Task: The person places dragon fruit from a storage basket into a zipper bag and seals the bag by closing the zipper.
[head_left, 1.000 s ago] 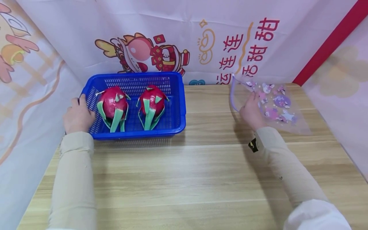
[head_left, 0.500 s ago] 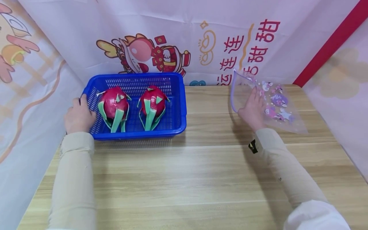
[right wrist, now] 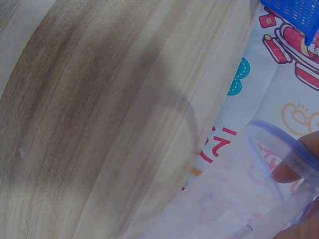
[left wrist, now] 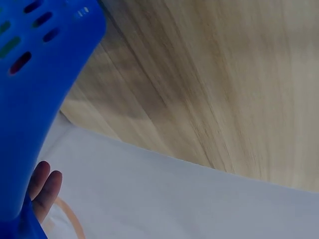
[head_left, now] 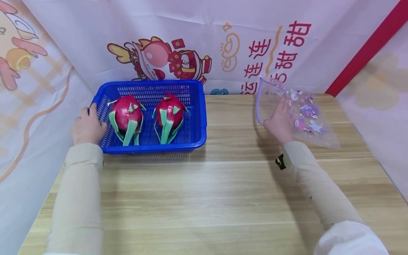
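Note:
My left hand (head_left: 87,127) grips the left end of a blue plastic basket (head_left: 153,148). Fingertips (left wrist: 47,191) show beyond the blue wall in the left wrist view. Two red dragon fruits with green leaf scales, the left one (head_left: 122,113) and the right one (head_left: 170,106), sit apart inside the basket. On the right, my right hand (head_left: 280,122) holds a clear plastic bag (head_left: 322,120) printed with cartoon figures, near its purple-edged mouth. That mouth gapes a little in the right wrist view, where a fingertip (right wrist: 286,172) lies at the purple edge (right wrist: 279,132).
A wooden table (head_left: 204,198) carries everything. White printed cloth (head_left: 204,21) hangs along its back and both sides, close behind the basket and bag. Bare wood lies between the basket and the bag. A small black-and-yellow patch (head_left: 280,162) shows by the right cuff.
The bag's purple-edged mouth has lifted slightly, and its far corner has drawn a little to the left. My right fingers have stretched further up along it. The left hand keeps its grip on the basket.

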`<state>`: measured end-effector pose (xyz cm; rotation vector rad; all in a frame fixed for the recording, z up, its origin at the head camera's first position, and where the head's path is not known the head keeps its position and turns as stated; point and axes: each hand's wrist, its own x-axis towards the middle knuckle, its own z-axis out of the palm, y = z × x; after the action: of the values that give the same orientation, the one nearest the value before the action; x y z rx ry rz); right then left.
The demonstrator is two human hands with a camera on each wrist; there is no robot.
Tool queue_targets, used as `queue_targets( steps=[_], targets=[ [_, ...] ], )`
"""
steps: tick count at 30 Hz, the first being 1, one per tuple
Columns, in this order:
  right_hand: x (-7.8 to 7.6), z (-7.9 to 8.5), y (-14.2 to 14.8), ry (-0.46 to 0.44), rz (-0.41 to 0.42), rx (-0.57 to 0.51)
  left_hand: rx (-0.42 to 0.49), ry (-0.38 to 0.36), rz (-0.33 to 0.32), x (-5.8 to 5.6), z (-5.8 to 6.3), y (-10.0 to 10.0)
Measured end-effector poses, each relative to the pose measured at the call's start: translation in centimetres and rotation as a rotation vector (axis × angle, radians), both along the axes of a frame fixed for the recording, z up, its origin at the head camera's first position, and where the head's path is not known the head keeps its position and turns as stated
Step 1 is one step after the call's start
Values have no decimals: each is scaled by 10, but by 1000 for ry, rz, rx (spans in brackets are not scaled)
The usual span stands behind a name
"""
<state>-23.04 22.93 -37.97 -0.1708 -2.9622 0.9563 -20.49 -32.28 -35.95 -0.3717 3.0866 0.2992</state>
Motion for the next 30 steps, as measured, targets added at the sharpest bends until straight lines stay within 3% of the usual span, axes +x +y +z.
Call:
queue_targets(
  steps=[3,10,15,21,30],
  targets=[
    [1,2,0,-2,-1,-5,7,26,5,0,2,3],
    [3,4,0,-7,3,-30,1,393,38,-7,16,28],
    [4,3,0,-17,12,-43,68,495,60,-16,32,60],
    [5,3,0,-14,15,-45,126,483,-44,-23,40,101],
    [6,1,2,0,26,-40,111,399,-197,-25,38,145]
  ],
)
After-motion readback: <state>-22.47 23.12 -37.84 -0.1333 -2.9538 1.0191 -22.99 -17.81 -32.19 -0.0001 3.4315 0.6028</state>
